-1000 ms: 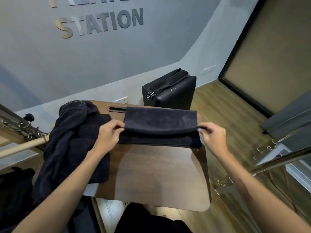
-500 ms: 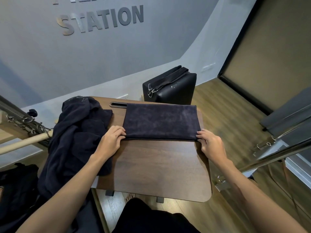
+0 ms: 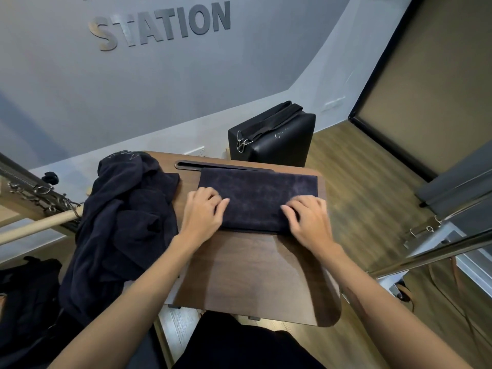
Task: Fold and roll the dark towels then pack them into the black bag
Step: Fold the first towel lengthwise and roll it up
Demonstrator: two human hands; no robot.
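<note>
The folded towel (image 3: 257, 198) lies flat at the far end of the wooden table (image 3: 255, 278), its near corners hidden under the left hand (image 3: 203, 211) and right hand (image 3: 306, 222), fingers blurred but flat, pressing, gripping nothing. Dark, napped cloth; crumpled towels (image 3: 125, 225) beside it.

Both hands forward, palms down, fingers spread flat: left hand (image 3: 203, 211), right hand (image 3: 308, 222); forearms bare.
</note>
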